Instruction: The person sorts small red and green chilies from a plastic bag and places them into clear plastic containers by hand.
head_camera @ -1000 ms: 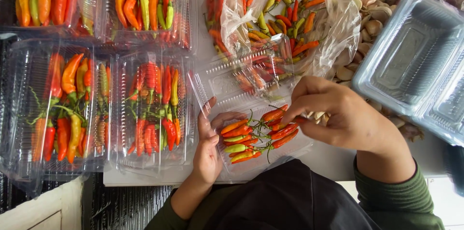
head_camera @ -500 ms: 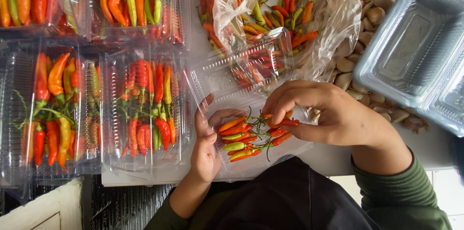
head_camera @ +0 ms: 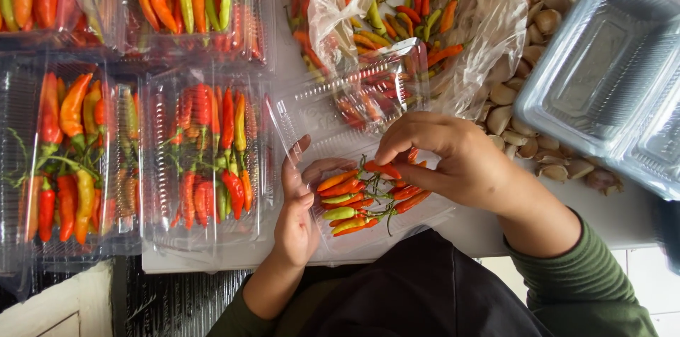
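Two hands at an open clear clamshell box (head_camera: 333,124) of chilies on the table (head_camera: 467,227).
Left hand (head_camera: 296,209) cups the box edge, fingers loosely curled. Right hand (head_camera: 453,160) arches palm-down, fingers pinching a red chili (head_camera: 379,167) above the pile.

Bright, even daylight, soft shadows, white glare on the clear plastic boxes (head_camera: 205,160), slight edge blur.

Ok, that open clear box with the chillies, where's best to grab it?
Judging by its pose, take the open box by its near rim, coming from the body side. The left hand covers its left edge, the right hand sits over the chillies, and the lid stands behind.
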